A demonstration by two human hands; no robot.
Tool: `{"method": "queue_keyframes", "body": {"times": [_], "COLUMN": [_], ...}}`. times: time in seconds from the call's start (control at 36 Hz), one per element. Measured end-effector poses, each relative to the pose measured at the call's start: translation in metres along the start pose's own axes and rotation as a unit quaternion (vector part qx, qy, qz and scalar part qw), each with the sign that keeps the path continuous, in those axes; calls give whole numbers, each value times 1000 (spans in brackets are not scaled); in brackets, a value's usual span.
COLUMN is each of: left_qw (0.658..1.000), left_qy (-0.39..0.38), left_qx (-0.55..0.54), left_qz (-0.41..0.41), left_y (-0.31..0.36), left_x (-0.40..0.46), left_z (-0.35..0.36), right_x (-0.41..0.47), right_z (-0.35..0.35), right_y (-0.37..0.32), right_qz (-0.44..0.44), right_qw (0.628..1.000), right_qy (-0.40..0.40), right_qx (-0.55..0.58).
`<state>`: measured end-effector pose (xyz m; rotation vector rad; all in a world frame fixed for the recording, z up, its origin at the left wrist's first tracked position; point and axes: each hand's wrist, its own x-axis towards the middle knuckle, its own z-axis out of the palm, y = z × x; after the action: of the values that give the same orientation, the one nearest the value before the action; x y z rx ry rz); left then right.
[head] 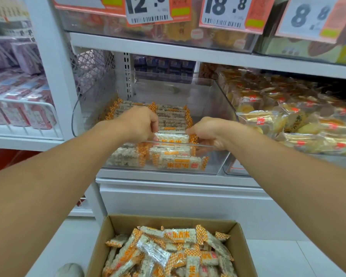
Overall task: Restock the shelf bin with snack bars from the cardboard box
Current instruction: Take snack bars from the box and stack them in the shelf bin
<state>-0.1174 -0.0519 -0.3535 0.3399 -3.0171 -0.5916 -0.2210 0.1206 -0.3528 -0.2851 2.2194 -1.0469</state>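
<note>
A clear plastic shelf bin (218, 108) stands on the white shelf, with several orange-and-white rice snack bars lined up inside it. Both my hands reach into the bin over its front wall. My left hand (140, 122) and my right hand (206, 130) pinch the two ends of one snack bar (172, 136), held crosswise just above the bars below. The bin's right half shows bare bottom. On the floor below, an open cardboard box (244, 246) holds a loose heap of the same bars (168, 252).
To the right of the bin lie yellow wrapped cakes (288, 120). Pink packs sit in a white wire rack (24, 114) at the left. Price tags (148, 9) hang from the shelf above. A white base panel (178, 198) sits behind the box.
</note>
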Motion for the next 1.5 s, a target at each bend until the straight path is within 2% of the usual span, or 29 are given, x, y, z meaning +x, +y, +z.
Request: {"method": "queue_keyframes", "body": {"times": [0.19,0.36,0.44,0.56,0.69,0.81,0.94,1.03,1.08,1.14,1.19,1.25,1.33,1.42,1.44,1.5], "left_qw": [999,996,997,1000,996,996,997,992,990,989,990,992,992,992,992,992], "left_qy": [-19,6,11,-24,-50,-20,-65,-98,-112,-130,-131,-120,-127,-126,-123,-120], "left_qx": [42,84,83,20,69,86,44,82,82,71,55,48,24,1,-5,-7], "left_qz": [15,4,5,3,14,9,7,15,12,7,4,1,-12,-23,-24,-25], "left_y": [0,7,8,1,5,2,2,4,5,3,1,0,-1,-1,-1,-1], "left_x": [5,8,10,8,7,9,10,7,5,6,8,9,8,8,9,9], "left_z": [1,4,5,2,2,3,3,0,-2,-1,1,2,1,-1,-1,-1], "right_x": [-2,-3,-7,-7,-8,-5,-4,-6,-11,-17,-25,-32,-26,-18,-19,-22], "right_z": [-4,-2,1,3,6,6,2,3,5,4,3,3,5,5,3,-2], "right_y": [2,1,-1,-3,-5,-5,-5,-8,-12,-18,-24,-28,-28,-23,-21,-15], "right_qz": [-11,15,24,32,17,2,6,10,-14,-39,-39,-18,16,55,63,70], "right_qw": [999,999,999,998,989,992,993,994,986,959,935,926,947,991,992,989], "right_qy": [14,20,27,27,36,17,-18,-19,15,32,15,-12,-40,-88,-106,-128], "right_qx": [29,21,-3,-37,-140,-125,-116,-107,-163,-280,-353,-378,-319,-82,-34,-15]}}
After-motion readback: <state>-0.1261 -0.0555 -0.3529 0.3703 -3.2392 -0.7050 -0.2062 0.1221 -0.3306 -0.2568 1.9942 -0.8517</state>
